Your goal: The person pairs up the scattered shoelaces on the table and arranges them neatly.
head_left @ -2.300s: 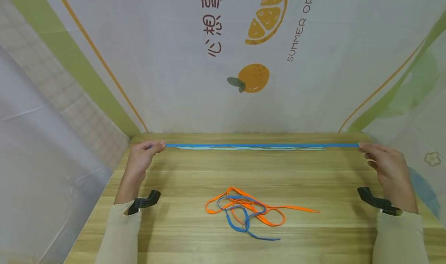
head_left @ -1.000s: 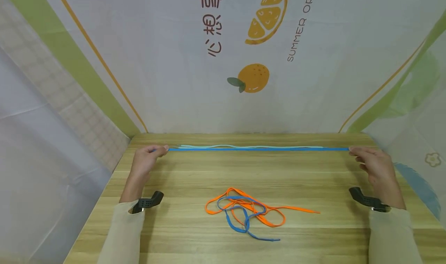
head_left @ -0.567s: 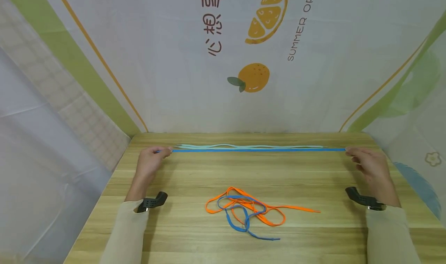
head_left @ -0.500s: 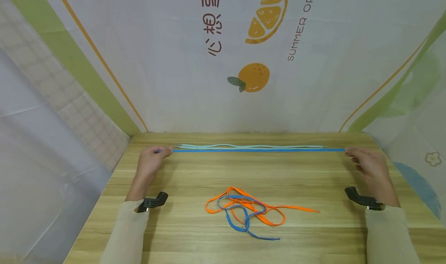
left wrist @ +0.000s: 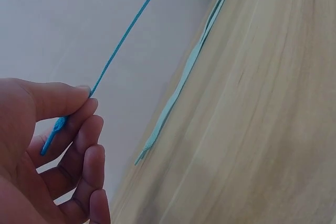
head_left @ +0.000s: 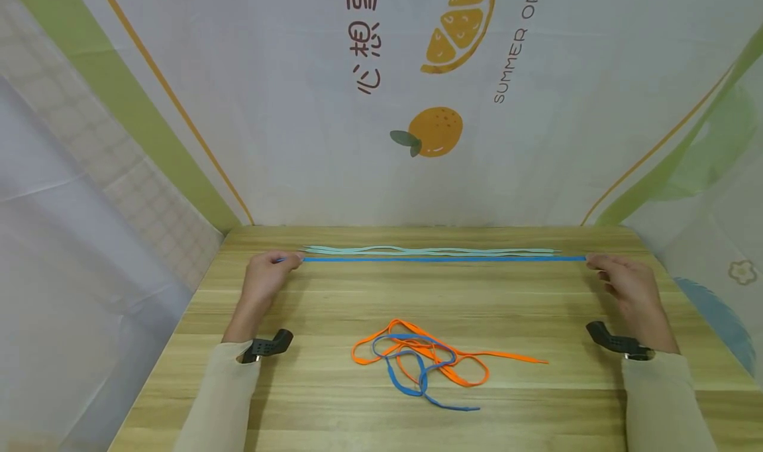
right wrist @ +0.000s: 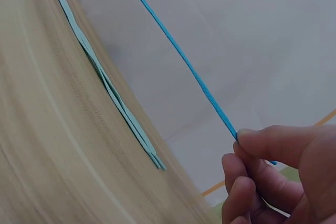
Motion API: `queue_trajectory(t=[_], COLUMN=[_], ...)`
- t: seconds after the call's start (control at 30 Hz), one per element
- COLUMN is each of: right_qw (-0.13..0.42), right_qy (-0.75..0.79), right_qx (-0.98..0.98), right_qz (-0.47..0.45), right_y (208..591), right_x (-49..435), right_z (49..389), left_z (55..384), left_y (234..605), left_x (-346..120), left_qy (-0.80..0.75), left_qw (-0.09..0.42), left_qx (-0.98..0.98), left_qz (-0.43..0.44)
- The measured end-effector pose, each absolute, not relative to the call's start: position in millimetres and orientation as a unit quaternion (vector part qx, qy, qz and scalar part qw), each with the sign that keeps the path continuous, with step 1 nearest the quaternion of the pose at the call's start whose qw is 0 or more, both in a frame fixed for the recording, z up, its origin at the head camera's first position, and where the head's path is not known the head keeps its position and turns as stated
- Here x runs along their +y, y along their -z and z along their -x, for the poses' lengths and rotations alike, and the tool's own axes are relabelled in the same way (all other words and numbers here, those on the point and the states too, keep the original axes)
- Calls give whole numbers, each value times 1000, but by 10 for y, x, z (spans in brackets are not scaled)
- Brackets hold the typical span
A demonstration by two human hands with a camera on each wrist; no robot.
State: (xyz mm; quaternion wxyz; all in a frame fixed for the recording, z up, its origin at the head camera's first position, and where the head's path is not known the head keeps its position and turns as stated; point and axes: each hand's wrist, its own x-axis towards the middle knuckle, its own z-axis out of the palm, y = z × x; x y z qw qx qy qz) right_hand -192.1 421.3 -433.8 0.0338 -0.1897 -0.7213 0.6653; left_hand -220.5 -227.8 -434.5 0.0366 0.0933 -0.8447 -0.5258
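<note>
Left hand (head_left: 268,278) and right hand (head_left: 630,283) have drawn closer together; each pinches one end of the taut blue lace (head_left: 444,260), raised, crosswise, just nearside of pale green laces (left wrist: 182,80).

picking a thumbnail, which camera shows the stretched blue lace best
The head view: it shows the stretched blue lace from left hand to right hand. Each wrist view shows only the stretch near its own hand, plus that end's tip poking out.

Curtained booth: orange-print cloth (head_left: 381,173), wood-grain table (head_left: 322,405).
</note>
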Motion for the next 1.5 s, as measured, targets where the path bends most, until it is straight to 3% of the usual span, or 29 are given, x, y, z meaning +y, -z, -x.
queue_trajectory(t=[1.5], right_qw=[13], right_qy=[-596], right_qx=[-785], right_qz=[169], right_y=[4446], right_x=[4093], right_z=[1980], left_z=[2232], left_y=[4437], left_x=[-2256], left_qy=[486], left_qw=[-7], left_qx=[-870], left_qz=[-82])
